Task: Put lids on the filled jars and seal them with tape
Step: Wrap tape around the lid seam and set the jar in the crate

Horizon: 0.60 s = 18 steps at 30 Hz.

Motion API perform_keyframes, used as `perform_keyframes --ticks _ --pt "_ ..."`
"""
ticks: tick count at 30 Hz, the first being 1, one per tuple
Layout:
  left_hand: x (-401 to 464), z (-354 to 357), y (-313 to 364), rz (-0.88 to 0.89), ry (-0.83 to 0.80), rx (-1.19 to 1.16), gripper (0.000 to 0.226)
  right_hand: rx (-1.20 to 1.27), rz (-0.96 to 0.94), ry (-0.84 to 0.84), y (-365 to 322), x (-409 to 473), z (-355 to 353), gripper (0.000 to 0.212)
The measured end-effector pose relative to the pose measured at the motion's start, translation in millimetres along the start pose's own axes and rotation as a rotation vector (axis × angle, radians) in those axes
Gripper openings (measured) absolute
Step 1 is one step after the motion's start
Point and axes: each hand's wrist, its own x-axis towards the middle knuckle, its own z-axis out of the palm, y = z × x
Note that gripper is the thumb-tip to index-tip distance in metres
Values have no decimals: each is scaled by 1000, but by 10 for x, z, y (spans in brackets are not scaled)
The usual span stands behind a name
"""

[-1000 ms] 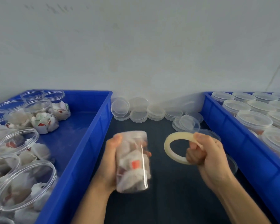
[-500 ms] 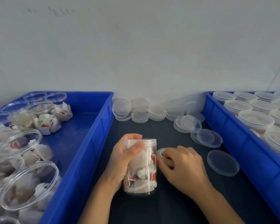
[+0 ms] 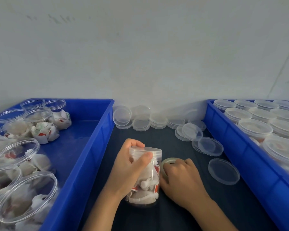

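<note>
On the dark desk [image 3: 182, 214], between two blue bins, stands a clear jar [image 3: 144, 177] full of little white bags, with its lid [image 3: 147, 151] on top. The left hand [image 3: 128, 170] wraps around the jar, thumb on the lid's rim, a tight grip. Just right of the jar, the right hand [image 3: 180, 180] holds a roll of tape [image 3: 168, 165] pressed against the jar's side. Behind the jar, loose lids [image 3: 141, 125] sit in small stacks. Left of the jar, the left bin [image 3: 83, 164] holds open filled jars [image 3: 23, 197]. Right of the jar, the right bin [image 3: 250, 157] holds closed jars [image 3: 255, 128].
</note>
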Motion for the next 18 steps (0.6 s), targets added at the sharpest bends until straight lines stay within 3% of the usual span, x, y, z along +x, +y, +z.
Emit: perform_keyframes --ticks 6,10,12,15,18 --pt "12 -2 9 7 19 37 65 186 24 -111 6 -19 -20 41" --pt "-7 -14 25 15 6 28 69 450 131 19 -17 5 -111 23" --pt "-21 -16 22 24 -10 15 71 626 192 102 -46 54 -239 24" --pt "-34 -55 20 10 -89 -83 78 951 143 -26 -147 118 -479 41" --pt "-21 -74 30 16 -105 -125 65 955 96 -115 -266 134 -596 44"
